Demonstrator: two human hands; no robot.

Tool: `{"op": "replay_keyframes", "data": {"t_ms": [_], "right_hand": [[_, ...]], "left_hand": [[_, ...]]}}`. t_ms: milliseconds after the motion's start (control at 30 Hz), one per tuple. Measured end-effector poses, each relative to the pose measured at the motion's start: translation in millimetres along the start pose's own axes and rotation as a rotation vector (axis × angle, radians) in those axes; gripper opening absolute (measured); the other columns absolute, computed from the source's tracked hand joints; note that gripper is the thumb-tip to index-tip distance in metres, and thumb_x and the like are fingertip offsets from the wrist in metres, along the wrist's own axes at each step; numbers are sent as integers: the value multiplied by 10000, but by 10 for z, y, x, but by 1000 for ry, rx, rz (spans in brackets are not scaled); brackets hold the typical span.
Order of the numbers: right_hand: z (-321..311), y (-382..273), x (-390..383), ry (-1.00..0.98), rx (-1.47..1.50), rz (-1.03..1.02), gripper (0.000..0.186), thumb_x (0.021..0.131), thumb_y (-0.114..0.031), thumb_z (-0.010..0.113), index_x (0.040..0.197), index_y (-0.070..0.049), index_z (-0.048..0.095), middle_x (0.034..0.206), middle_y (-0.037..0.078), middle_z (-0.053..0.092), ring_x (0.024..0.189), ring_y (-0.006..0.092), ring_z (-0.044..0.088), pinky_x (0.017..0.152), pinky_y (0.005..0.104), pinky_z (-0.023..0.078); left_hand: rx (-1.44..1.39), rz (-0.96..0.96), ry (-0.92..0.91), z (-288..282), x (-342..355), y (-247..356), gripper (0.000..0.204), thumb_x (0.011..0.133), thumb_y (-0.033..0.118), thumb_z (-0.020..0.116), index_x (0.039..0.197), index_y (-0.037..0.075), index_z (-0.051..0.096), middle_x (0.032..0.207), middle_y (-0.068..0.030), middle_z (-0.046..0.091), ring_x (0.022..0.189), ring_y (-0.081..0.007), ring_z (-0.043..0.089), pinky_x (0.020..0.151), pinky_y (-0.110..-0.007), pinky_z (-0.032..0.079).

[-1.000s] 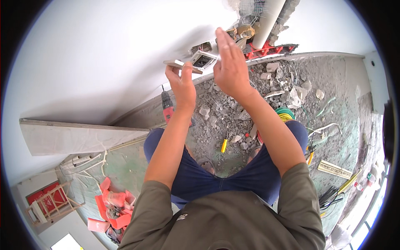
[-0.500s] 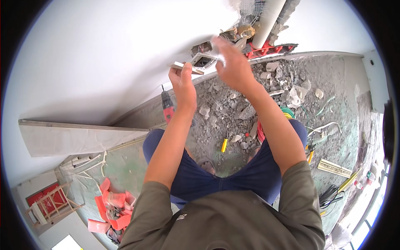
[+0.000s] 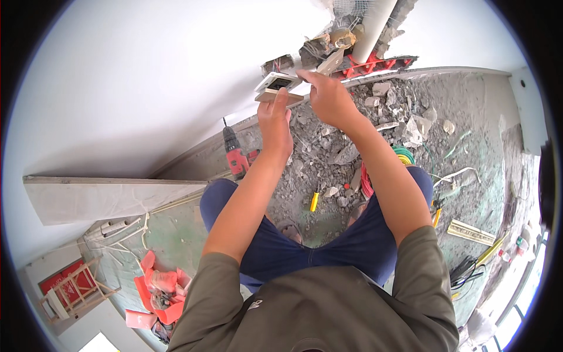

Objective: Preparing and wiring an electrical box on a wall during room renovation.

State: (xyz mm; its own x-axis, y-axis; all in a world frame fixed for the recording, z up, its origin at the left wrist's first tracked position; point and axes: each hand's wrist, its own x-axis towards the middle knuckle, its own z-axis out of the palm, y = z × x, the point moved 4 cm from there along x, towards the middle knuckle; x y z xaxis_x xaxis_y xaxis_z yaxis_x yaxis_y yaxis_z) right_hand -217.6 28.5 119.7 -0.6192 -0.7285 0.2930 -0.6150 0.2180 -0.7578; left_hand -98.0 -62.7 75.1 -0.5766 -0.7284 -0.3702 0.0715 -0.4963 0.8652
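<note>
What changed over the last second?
The left hand moved right, bringing its plate across the near side of the white frame. The right hand dropped back toward the person, fingertips now by the frame's right end; contact unclear. No clear grab or release.

Same: plate in left hand; drill and yellow handle on the floor.

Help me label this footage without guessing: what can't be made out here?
Head view, part of the beige plate: covered by the left hand.
Head view, whether the right hand touches the white frame: too small.
Head view, details inside the wall opening: too small and dark.
Head view, part of the green-yellow coil: behind the right forearm.
</note>
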Motion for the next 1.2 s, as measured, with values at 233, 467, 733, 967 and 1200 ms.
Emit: {"op": "replay_keyframes", "data": {"t_ms": [233,467,733,967,1200], "right_hand": [[-5,42,21,-78,147,125,409,914,-8,477,1299,-52,610,1170,193,685,1066,369,658,910,416,516],[20,33,-10,-84,83,93,390,889,-28,523,1261,-35,638,1204,210,660,1096,375,638,955,431,498],[79,50,-38,-49,66,46,389,864,-32,586,1248,-28,647,1221,203,656,1132,359,628,979,409,494],[52,9,-54,-67,74,44,372,857,-19,604,1227,-8,649,1220,203,652,1143,353,622,994,408,488],[105,57,-57,-15,84,24,337,848,-24,635,1183,-35,662,1156,171,670,1081,352,641,939,409,508]], "left_hand": [[23,54,-15,8,73,53,514,904,403,734,1268,112,517,1270,5,583,1229,-136,491,1094,-430,293],[71,79,-46,9,161,97,566,903,406,740,1286,57,513,1317,-50,553,1263,-162,483,1114,-394,317],[64,185,-5,9,250,3,536,855,334,809,1217,56,528,1171,-13,632,1094,-117,536,989,-353,369],[45,196,0,49,237,44,528,844,327,820,1200,55,540,1147,-19,640,1081,-118,542,963,-331,384],[198,152,96,23,323,75,482,832,336,819,1167,61,608,1149,-28,639,1075,-144,580,905,-342,466]]}}
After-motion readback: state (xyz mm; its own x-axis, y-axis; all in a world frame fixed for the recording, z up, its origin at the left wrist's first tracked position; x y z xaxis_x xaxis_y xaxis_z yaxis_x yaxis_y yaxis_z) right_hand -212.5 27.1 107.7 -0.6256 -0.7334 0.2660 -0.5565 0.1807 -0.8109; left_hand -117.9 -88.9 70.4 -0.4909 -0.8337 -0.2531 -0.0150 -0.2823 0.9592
